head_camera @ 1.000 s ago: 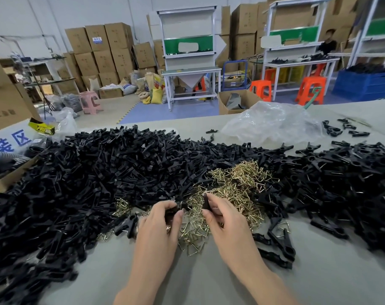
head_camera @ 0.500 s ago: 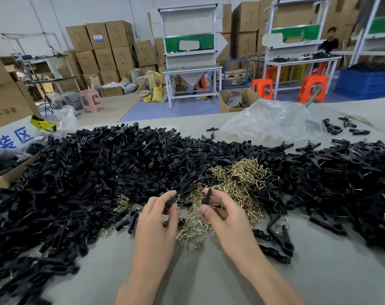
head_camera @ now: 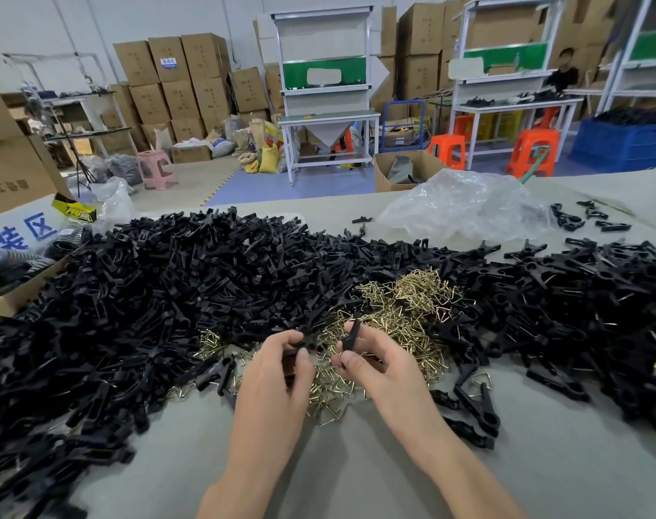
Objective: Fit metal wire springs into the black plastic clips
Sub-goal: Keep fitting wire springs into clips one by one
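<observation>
Left hand (head_camera: pixel 275 376) pinches a matte black clip piece (head_camera: pixel 299 345); right hand (head_camera: pixel 384 365) pinches a slim black piece (head_camera: pixel 351 336), likely plastic, over tangled brassy triangular springs (head_camera: pixel 412 305).

A factory floor: stacked cartons (head_camera: pixel 176 69), steel workbenches (head_camera: pixel 328 118), heaped clips (head_camera: pixel 169 294).

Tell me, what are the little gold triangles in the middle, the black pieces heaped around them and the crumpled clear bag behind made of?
The gold triangular wire springs look like thin bent metal wire, brassy and shiny, perhaps plated steel. The black clips seem moulded plastic, matt with faint sheen. The crumpled clear bag is thin plastic film: see-through, glossy creases.
</observation>
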### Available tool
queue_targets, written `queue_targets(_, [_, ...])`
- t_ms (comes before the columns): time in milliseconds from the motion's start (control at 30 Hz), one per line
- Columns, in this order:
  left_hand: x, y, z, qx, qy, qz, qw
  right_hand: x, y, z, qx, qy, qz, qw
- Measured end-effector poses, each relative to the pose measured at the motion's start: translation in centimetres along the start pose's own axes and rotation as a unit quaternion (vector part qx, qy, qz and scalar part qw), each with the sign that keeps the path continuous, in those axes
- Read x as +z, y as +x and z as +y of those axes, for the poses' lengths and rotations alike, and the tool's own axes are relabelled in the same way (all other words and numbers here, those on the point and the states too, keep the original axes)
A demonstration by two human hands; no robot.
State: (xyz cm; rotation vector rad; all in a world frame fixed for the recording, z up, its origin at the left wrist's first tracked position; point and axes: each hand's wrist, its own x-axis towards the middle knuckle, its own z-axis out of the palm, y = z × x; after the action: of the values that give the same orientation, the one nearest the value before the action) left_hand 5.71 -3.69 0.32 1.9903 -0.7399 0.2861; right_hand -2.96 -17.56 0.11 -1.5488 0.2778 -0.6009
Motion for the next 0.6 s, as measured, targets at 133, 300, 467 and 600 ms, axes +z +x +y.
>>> queue_targets(133, [-0.3, 0.3, 0.5, -0.045, -0.092, 0.008, 0.995, 0.1, -0.1, -0.1, 0.006, -0.008, -0.003, 1.0])
queue_targets(300, [-0.7, 0.8, 1.1, -0.142, -0.289, -0.046, 0.945, 0.1, 0.0, -0.3, 0.005, -0.02, -0.004, 1.0])
queue_targets(467, [-0.6, 0.8, 1.1, -0.152, -0.382, -0.088, 0.908, 0.1, 0.0, -0.3, -0.015, -0.03, -0.017, 0.999])
queue_targets(600, [-0.6, 0.6, 1.0, -0.125, -0.359, -0.092, 0.92, 0.0, 0.1, -0.2, -0.024, -0.025, -0.004, 0.999])
